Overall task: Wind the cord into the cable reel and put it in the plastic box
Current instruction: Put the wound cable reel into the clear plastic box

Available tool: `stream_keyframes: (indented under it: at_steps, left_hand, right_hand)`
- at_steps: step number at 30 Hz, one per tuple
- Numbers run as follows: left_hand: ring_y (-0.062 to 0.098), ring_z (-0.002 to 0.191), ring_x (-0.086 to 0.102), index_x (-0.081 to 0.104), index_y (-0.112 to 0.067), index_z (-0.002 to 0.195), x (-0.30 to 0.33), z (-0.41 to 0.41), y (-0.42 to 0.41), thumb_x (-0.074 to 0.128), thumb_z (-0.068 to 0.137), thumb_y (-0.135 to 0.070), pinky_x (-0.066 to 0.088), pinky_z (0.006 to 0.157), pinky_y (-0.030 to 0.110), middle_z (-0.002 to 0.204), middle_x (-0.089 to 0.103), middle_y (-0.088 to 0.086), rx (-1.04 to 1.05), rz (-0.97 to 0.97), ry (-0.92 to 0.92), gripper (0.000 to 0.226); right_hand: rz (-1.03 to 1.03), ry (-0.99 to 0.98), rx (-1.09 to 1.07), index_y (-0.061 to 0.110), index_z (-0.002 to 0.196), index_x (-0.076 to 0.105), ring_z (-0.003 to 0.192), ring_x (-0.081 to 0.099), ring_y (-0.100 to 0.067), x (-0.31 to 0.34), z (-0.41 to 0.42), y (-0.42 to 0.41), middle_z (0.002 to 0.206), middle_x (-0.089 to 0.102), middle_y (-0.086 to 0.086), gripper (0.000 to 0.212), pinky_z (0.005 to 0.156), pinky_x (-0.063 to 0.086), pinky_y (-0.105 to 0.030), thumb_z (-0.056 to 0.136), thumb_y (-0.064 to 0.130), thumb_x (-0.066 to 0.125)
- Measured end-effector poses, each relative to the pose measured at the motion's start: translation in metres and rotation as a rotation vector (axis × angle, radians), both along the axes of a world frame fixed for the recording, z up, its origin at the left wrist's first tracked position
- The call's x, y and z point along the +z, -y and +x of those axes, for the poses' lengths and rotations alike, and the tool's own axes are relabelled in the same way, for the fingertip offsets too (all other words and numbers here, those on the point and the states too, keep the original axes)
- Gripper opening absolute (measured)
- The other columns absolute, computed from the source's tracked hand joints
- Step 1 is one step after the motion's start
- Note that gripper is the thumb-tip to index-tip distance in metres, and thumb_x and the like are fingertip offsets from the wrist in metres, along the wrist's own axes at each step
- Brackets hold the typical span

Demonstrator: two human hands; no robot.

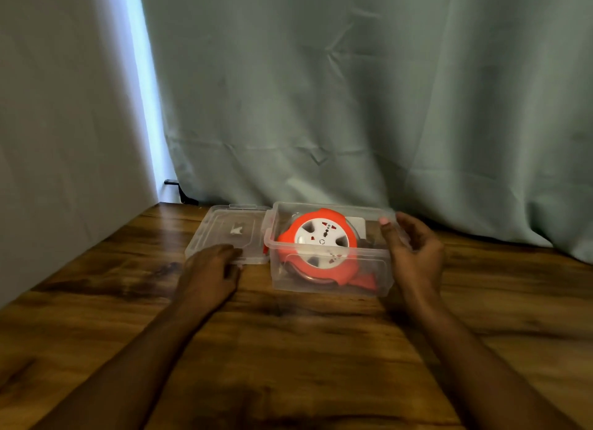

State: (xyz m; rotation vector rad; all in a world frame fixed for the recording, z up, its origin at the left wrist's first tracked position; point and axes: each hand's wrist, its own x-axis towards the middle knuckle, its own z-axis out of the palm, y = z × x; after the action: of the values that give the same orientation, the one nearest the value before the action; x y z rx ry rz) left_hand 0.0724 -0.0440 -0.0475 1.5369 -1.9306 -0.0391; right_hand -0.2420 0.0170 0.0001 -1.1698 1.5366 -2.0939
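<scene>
Head view. Orange-and-white cable reel [321, 242] lying tilted inside the clear plastic box [332, 279], near the middle of the wooden counter [288, 349]; dark cord [300, 274] seen through the front wall, coiled low beside the reel, nothing trailing over the rim. Lid [227, 234] flat on the counter at 9 o'clock from the box, touching its left wall. Left hand [210, 275] at 8 o'clock from the box, palm down, fingers loosely extended over the lid's near edge; blurred, so contact cannot be told for sure. Right hand [414, 253] at 3 o'clock, fingers spread and relaxed around the box's right end, gripping nothing firmly. Grey-green curtain [369, 92] behind, at 12 o'clock.

Step in hand, as judged: winding finished, reel stowed, closing stage reached. Next move likely calls for steadying the box with the right hand, lifting the lid with the left, and seating it squarely without the tilted reel fouling the rim.
</scene>
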Motion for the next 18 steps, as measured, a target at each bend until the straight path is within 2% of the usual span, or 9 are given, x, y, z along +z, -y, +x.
stream_keyframes:
  at_steps: [2, 4, 6, 9, 11, 13, 15, 18]
  left_hand:
    - [0.011, 0.104, 0.061, 0.066, -0.035, 0.114, 0.003, 0.008, 0.004, 0.073, 0.091, -0.028, 0.054, 0.092, 0.039, 0.123, 0.067, -0.008, 0.004, -0.024, 0.012, 0.025]
    - [0.011, 0.097, 0.060, 0.066, -0.035, 0.103, 0.010, 0.011, 0.004, 0.073, 0.090, -0.029, 0.053, 0.085, 0.037, 0.115, 0.067, -0.008, 0.006, -0.080, 0.117, 0.016]
    - [0.014, 0.100, 0.059, 0.064, -0.033, 0.105, 0.013, 0.014, 0.002, 0.067, 0.094, -0.032, 0.051, 0.086, 0.038, 0.115, 0.066, -0.006, -0.006, -0.120, 0.217, 0.011]
    - [0.019, 0.094, 0.057, 0.058, -0.024, 0.107, 0.026, 0.020, -0.002, 0.054, 0.100, -0.033, 0.053, 0.084, 0.046, 0.107, 0.060, -0.001, 0.015, -0.234, 0.176, 0.012]
    - [0.026, 0.082, 0.055, 0.053, -0.014, 0.102, 0.044, 0.026, -0.004, 0.046, 0.103, -0.026, 0.051, 0.072, 0.051, 0.095, 0.053, 0.003, -0.008, -0.385, 0.011, 0.014]
    - [0.037, 0.085, 0.061, 0.051, -0.008, 0.104, 0.071, 0.032, -0.005, 0.041, 0.108, -0.024, 0.050, 0.074, 0.052, 0.097, 0.061, 0.012, 0.033, -0.464, -0.265, 0.019]
    - [0.032, 0.095, 0.072, 0.049, -0.015, 0.105, 0.103, 0.033, -0.007, 0.037, 0.110, -0.034, 0.056, 0.083, 0.051, 0.110, 0.071, 0.010, 0.077, -0.476, -0.543, 0.022]
    - [0.023, 0.089, 0.077, 0.044, -0.029, 0.097, 0.152, 0.024, -0.014, 0.035, 0.110, -0.041, 0.064, 0.076, 0.043, 0.110, 0.072, 0.003, -0.093, -0.446, -0.960, 0.019]
  right_hand:
    - [-0.037, 0.051, -0.009, 0.015, 0.129, 0.068, 0.117, 0.065, -0.017, -0.007, 0.008, 0.003, 0.126, 0.070, 0.000, 0.043, 0.092, 0.058, -0.033, 0.091, 0.034, 0.075]
    - [-0.055, 0.047, -0.028, 0.016, 0.129, 0.068, 0.119, 0.064, -0.016, -0.010, 0.013, 0.006, 0.127, 0.070, 0.002, 0.037, 0.101, 0.055, -0.045, 0.095, 0.029, 0.071]
    - [-0.051, 0.026, -0.026, 0.019, 0.129, 0.069, 0.120, 0.063, -0.015, -0.014, 0.012, 0.008, 0.128, 0.068, 0.004, 0.032, 0.101, 0.055, -0.049, 0.098, 0.029, 0.066]
    - [-0.025, -0.043, -0.040, 0.026, 0.129, 0.067, 0.123, 0.061, -0.017, -0.018, 0.008, 0.006, 0.133, 0.066, 0.006, 0.032, 0.099, 0.055, -0.051, 0.099, 0.033, 0.060]
    - [-0.024, -0.079, -0.061, 0.027, 0.131, 0.066, 0.121, 0.062, -0.018, -0.019, 0.008, 0.005, 0.133, 0.066, 0.005, 0.033, 0.097, 0.056, -0.050, 0.100, 0.034, 0.059]
    - [-0.027, -0.108, -0.079, 0.026, 0.133, 0.064, 0.119, 0.062, -0.019, -0.018, 0.009, 0.004, 0.132, 0.065, 0.003, 0.033, 0.095, 0.057, -0.050, 0.101, 0.034, 0.057]
    - [-0.014, -0.110, -0.083, 0.029, 0.134, 0.061, 0.115, 0.064, -0.020, -0.016, 0.011, 0.004, 0.131, 0.065, 0.003, 0.033, 0.090, 0.058, -0.050, 0.102, 0.036, 0.056]
    - [-0.026, -0.158, -0.120, 0.029, 0.132, 0.061, 0.111, 0.064, -0.019, -0.014, 0.015, -0.001, 0.127, 0.066, 0.004, 0.032, 0.087, 0.059, -0.048, 0.103, 0.040, 0.054]
